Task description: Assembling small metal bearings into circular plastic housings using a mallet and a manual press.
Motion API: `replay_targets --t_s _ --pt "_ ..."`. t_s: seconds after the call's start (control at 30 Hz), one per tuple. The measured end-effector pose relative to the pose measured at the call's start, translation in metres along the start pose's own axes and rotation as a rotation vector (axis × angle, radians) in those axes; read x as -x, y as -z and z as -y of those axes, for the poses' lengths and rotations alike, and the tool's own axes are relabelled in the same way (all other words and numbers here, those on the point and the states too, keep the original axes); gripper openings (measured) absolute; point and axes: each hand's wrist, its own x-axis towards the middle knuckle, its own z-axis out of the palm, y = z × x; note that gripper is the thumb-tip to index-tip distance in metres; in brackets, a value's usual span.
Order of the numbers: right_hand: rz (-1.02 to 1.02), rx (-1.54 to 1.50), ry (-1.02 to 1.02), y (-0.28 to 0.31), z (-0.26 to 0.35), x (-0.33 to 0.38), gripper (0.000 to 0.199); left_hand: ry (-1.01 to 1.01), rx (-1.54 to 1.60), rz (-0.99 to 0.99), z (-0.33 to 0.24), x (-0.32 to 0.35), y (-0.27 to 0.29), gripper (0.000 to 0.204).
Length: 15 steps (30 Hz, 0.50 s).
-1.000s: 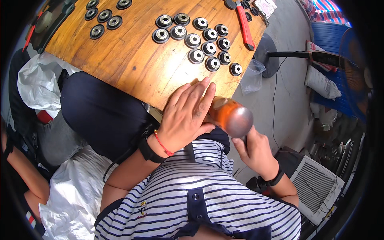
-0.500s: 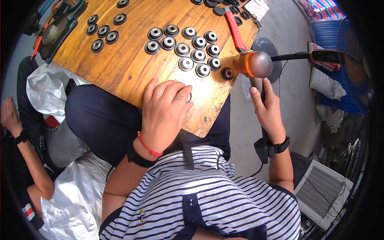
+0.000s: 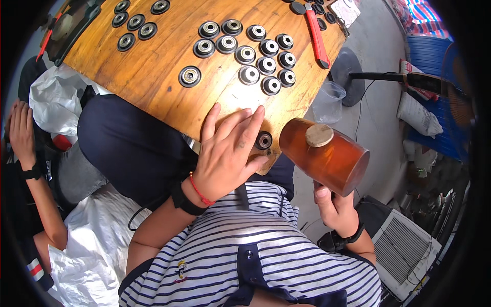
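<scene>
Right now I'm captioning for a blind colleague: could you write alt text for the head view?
A person's right hand holds an amber mallet beside a wooden table's near corner, where the left hand spreads next to a black bearing. More bearings lie grouped on the table, with a red knife toward the far right.

We're seeing glossy translucent plastic on the mallet head [image 3: 330,159], shiny grained wood across the surface [image 3: 146,82], smooth metal centring the wheels [image 3: 190,76]!
</scene>
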Motion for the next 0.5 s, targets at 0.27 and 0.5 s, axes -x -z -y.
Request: replay_targets --t_s 0.27,0.5 --pt "-0.133 -0.059 -0.047 0.002 0.021 0.003 0.039 -0.010 0.007 0.006 0.011 0.008 -0.001 0.096" --pt "0.201 0.227 -0.169 -0.016 0.010 -0.028 0.045 -0.029 0.012 -0.044 0.014 0.006 -0.003 0.099"
